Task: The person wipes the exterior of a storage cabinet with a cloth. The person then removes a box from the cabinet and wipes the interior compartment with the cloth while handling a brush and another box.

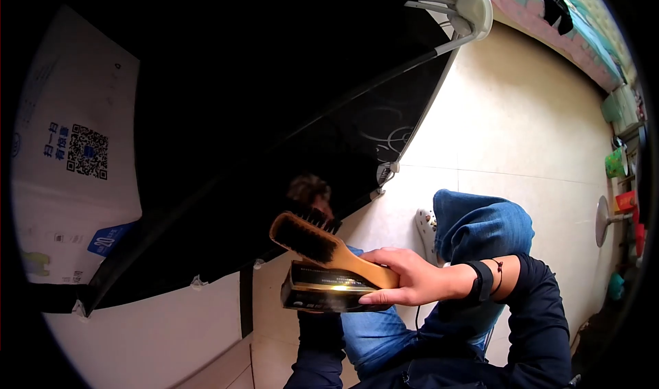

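Note:
My right hand (412,277) is closed around the handle of a wooden brush (307,238) with dark bristles, which face up. The thumb rests along a black box (322,286) with a gold stripe and small print, lying just under the brush. My left arm's dark sleeve (319,351) reaches up to the box from below. The left hand itself is hidden behind the box, so its fingers do not show. Beyond the brush head is a glossy black surface (350,131), with a blurred brownish patch and dark spikes that look like a reflection.
A white sheet with a QR code (88,152) is on the black surface at left. Clear clips (199,282) line its near edge. A white bracket (473,15) stands at its far corner. Pale floor tiles (528,135), a bed (542,18) and various items lie right.

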The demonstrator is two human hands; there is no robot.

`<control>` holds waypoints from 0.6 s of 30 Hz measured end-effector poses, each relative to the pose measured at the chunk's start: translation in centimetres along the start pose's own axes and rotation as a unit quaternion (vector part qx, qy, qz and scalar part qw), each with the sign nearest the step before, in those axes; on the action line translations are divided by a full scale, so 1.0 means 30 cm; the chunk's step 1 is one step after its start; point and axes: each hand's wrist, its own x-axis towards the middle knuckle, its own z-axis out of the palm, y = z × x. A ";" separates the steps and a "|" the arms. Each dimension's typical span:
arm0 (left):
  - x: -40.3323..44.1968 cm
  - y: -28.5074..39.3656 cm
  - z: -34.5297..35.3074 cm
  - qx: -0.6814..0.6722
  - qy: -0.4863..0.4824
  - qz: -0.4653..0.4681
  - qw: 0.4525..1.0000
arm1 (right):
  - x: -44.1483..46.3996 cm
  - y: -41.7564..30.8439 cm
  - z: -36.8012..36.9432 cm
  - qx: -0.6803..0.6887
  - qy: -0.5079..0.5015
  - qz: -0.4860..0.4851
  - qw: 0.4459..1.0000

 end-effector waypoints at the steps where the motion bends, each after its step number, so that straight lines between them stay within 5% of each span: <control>1: 0.014 0.031 0.003 -0.010 -0.026 -0.004 1.000 | -0.001 -0.004 -0.004 -0.002 -0.001 0.001 1.000; 3: 0.039 0.112 0.057 -0.084 -0.045 0.002 0.995 | -0.005 -0.002 -0.006 -0.004 -0.004 0.004 1.000; 6: 0.067 0.177 0.225 -0.285 0.051 0.096 0.952 | -0.013 0.012 -0.005 0.015 0.008 0.002 1.000; 10: 0.031 0.265 0.201 -0.515 -0.025 0.118 0.849 | -0.026 0.027 -0.008 0.028 0.015 0.027 0.999; 12: -0.015 0.223 0.203 -0.549 -0.003 0.101 0.830 | -0.027 0.021 -0.010 0.009 -0.006 0.014 1.000; 16: -0.081 0.031 0.082 -0.408 0.210 -0.045 0.887 | -0.030 0.004 0.005 0.000 -0.025 -0.017 1.000; 18: -0.081 -0.154 0.058 -0.345 0.241 -0.032 0.907 | -0.029 0.004 0.013 -0.007 -0.035 -0.017 0.999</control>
